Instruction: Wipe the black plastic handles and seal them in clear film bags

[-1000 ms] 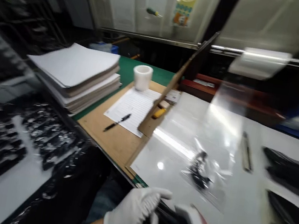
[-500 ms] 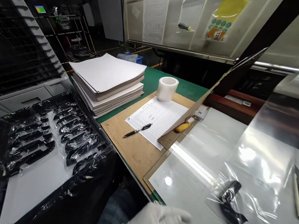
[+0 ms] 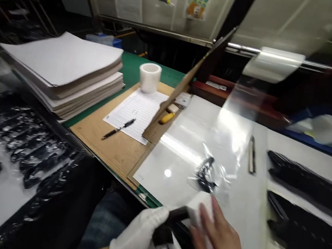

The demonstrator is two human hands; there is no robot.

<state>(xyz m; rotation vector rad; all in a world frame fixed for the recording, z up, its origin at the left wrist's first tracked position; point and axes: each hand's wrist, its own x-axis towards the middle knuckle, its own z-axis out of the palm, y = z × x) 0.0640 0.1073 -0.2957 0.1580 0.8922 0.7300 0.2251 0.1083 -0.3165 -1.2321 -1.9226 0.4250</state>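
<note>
My left hand (image 3: 142, 246), in a white glove, is closed round a small black plastic part (image 3: 170, 223) at the near table edge. My bare right hand (image 3: 223, 247) lies over the same spot with its fingers stretched out, pressing a white cloth or pad (image 3: 203, 207) against the part. Just beyond them a black part wrapped in clear film (image 3: 205, 175) lies on the glossy white work surface (image 3: 181, 144). The film runs up to a roll (image 3: 273, 66) on a bar at the back.
A stack of white sheets (image 3: 64, 67) sits at the left, with a tray of bagged black parts (image 3: 6, 144) below it. A form with a pen (image 3: 119, 128), a tape roll (image 3: 149, 77) and a knife (image 3: 252, 155) lie about. Long black parts (image 3: 309, 182) are at the right.
The camera swung back right and down. My right hand has come into view with the white cloth, and my left hand has closed on the black part.
</note>
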